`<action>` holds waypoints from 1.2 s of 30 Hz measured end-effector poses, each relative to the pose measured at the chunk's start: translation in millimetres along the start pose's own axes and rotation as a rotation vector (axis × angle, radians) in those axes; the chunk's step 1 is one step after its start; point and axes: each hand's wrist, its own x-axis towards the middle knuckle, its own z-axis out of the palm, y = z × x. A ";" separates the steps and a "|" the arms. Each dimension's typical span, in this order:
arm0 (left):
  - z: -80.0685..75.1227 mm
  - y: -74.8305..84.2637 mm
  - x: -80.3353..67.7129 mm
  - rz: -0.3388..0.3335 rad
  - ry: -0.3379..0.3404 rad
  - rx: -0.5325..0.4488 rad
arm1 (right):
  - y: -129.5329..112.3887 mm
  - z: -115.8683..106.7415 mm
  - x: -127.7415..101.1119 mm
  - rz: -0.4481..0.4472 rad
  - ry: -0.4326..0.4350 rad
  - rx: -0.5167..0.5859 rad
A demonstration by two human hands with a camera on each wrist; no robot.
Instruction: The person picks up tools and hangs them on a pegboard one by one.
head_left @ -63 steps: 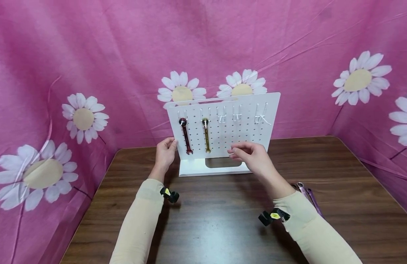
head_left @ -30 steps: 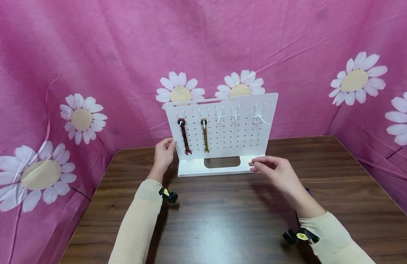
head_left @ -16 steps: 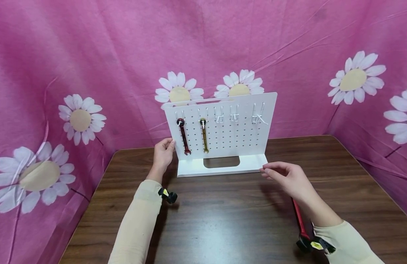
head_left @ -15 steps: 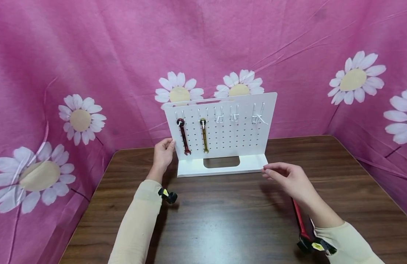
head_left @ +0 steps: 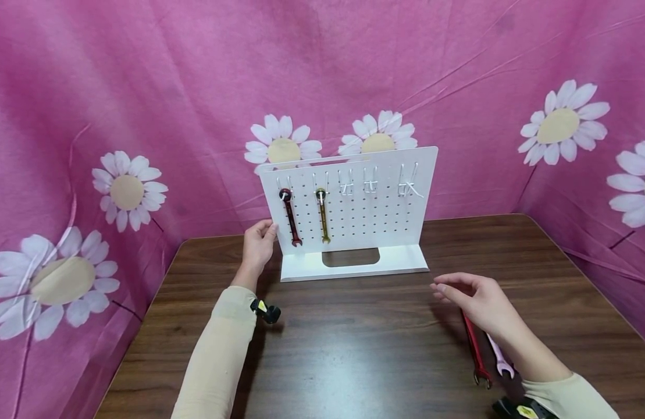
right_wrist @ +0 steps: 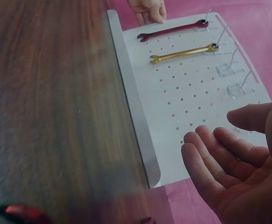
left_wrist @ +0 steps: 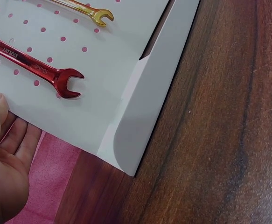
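Note:
My left hand [head_left: 257, 249] grips the left edge of a white pegboard stand [head_left: 374, 224], thumb in front and fingers behind, as the left wrist view shows. On the board's two leftmost hooks hang a dark red combination wrench [head_left: 291, 220] and a gold one [head_left: 324, 216], open ends down. Held over the table right of the stand, my right hand [head_left: 481, 302] has loosely bent fingers and nothing in them. Below it lie a red wrench [head_left: 475, 352] and a pale purple wrench [head_left: 499, 357], their upper parts hidden by the hand and forearm.
Three more white hooks [head_left: 371, 185] on the board carry nothing; the rightmost [head_left: 407, 187] has a slanting prong. The stand's flat base [head_left: 301, 269] rests on a brown wooden table [head_left: 322, 343]. Pink flowered cloth [head_left: 322, 64] surrounds the back and sides.
My right hand has drawn back from in front of the board toward the lower right, over the loose wrenches. The left hand has kept its grip on the board's edge.

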 end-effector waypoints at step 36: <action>0.6 -0.2 1.6 -0.009 -0.003 -0.003 | 39.7 -16.5 -36.7 0.237 -0.077 -0.066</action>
